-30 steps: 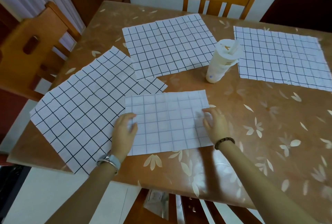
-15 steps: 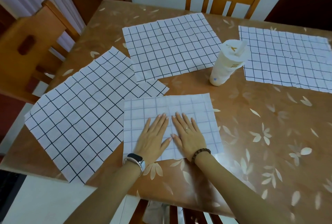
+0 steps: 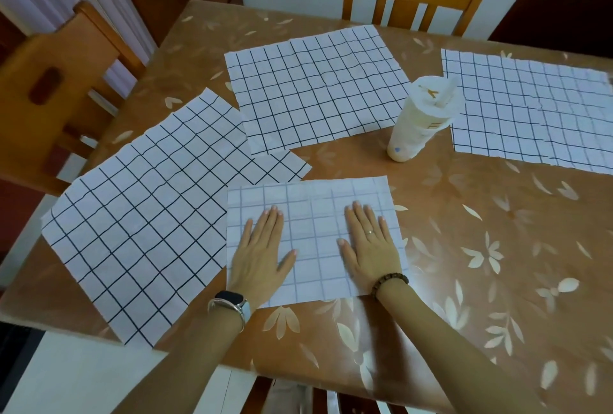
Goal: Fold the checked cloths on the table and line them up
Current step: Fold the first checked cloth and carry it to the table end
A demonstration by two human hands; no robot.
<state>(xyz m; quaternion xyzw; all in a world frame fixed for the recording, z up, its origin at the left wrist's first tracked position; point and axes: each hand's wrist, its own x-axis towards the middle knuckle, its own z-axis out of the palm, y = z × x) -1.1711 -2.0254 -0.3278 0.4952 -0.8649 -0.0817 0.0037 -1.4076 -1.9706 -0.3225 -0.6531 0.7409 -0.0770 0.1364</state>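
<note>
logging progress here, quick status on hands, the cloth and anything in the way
Left hand and right hand both open, flat on the folded cloth. Three cloths unfolded. Cup stands between two of them.

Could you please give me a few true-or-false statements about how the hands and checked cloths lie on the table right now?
1. Both hands, the left hand and the right hand, lie flat on the faintly lined folded cloth. True.
2. The tall cream plastic cup lies on its side. False: it stands upright, between two cloths.
3. Three boldly checked white cloths are spread out unfolded: near-left cloth, middle cloth, far-right cloth. True.
4. The folded cloth hangs over the edge of the brown flower-patterned table. False: it lies wholly on the table.
5. The right hand has the cup in its grip. False: it rests open on the folded cloth.
</note>
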